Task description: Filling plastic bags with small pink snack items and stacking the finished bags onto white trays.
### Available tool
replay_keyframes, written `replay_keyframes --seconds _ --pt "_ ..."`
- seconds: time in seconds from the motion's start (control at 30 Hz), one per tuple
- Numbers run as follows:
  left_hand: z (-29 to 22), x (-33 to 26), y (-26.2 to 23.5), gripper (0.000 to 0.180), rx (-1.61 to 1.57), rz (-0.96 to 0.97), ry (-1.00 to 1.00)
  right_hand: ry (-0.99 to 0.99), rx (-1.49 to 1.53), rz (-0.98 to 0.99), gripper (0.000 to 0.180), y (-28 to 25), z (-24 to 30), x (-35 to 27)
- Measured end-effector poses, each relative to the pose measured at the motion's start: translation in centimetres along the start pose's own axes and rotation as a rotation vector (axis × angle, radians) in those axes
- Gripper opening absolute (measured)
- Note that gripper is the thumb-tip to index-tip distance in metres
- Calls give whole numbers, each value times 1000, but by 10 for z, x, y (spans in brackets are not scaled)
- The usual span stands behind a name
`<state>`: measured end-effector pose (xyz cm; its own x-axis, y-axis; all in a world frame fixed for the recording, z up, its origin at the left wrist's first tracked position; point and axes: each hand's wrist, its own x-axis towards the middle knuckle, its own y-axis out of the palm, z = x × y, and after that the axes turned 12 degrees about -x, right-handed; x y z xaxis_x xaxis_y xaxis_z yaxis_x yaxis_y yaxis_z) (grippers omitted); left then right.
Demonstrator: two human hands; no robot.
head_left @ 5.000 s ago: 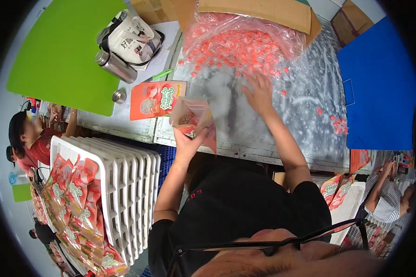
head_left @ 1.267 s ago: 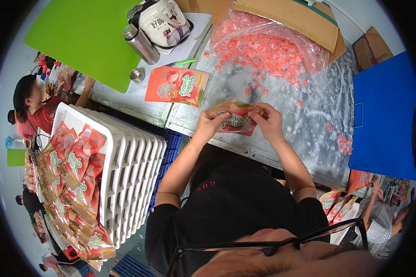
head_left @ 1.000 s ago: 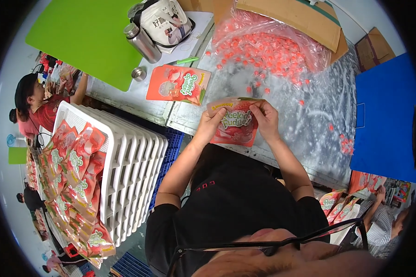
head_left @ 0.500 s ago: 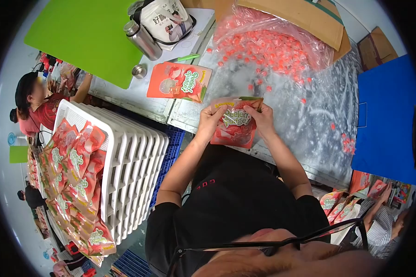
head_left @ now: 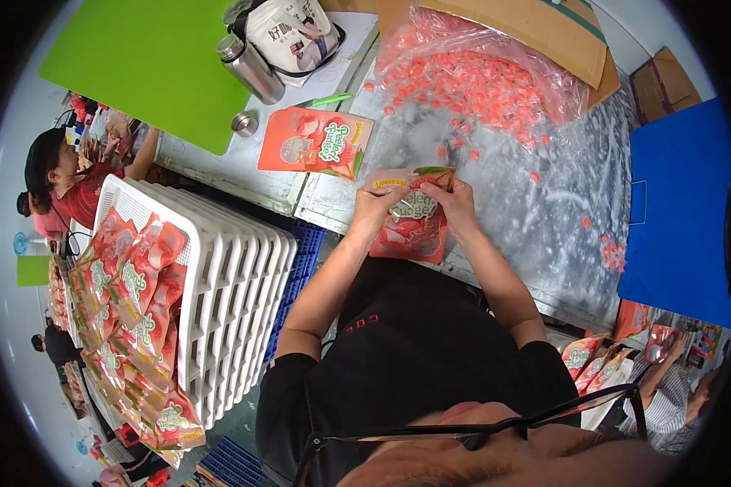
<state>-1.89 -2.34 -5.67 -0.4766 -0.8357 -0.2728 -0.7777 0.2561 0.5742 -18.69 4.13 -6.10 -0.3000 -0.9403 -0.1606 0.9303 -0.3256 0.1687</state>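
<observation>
Pinching the top edge of a red stand-up pouch [head_left: 410, 227], the left hand [head_left: 375, 204] and right hand [head_left: 455, 201] both close on its mouth, apparently holding it steady at the near edge of the metal table [head_left: 560, 203]. Just beyond lies a second flat pouch [head_left: 317, 144], within easy reach. Farther off, a clear bag of pink candies [head_left: 471, 77] spills open toward the person.
</observation>
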Motion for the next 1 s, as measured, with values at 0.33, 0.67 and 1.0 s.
replay_keyframes --seconds 0.33,0.67,1.0 --pt "0 12 -13 24 -122 -59 -118 79 118 50 20 -14 -21 10" --pt "17 18 -12 41 453 -197 208 83 69 -71 19 -17 -57 26" --pt "62 -29 0 90 1554 273 557 161 98 -160 17 -19 -67 30"
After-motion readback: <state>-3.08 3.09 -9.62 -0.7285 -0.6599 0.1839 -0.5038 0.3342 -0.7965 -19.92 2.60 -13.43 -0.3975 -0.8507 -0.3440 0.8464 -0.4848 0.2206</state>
